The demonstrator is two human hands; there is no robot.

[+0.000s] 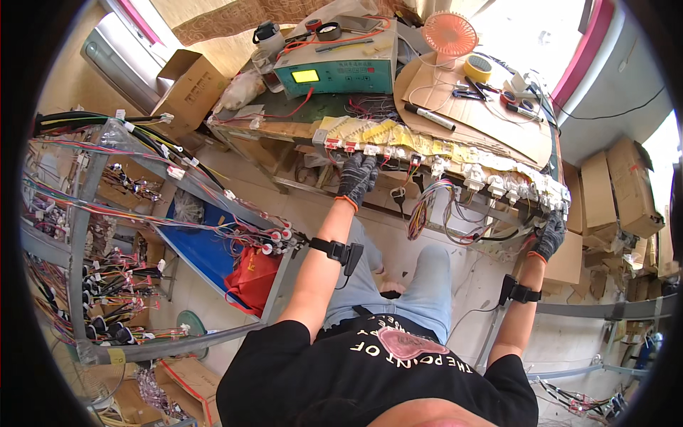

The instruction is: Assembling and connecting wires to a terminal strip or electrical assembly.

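Observation:
A row of white and red plug connectors [475, 175] runs along the front edge of the bench, with yellow tape behind it. My left hand [356, 179], in a dark grey glove with an orange cuff, is at the left part of this row. Its fingers are closed together against a white connector [371, 150]; what they grip is hidden. My right hand [550, 236], gloved alike, is at the row's right end. Its fingers curl in below the white connectors there, and their hold cannot be made out. Between my hands hangs a bundle of coloured wires [421, 212].
On the bench stand a teal tester [334, 71] with a lit yellow screen and a pink fan [449, 34]. A marker [430, 117] and a tape roll [477, 68] lie on cardboard. A metal rack [77, 249] with wire harnesses is left; cardboard boxes [622, 186] are right.

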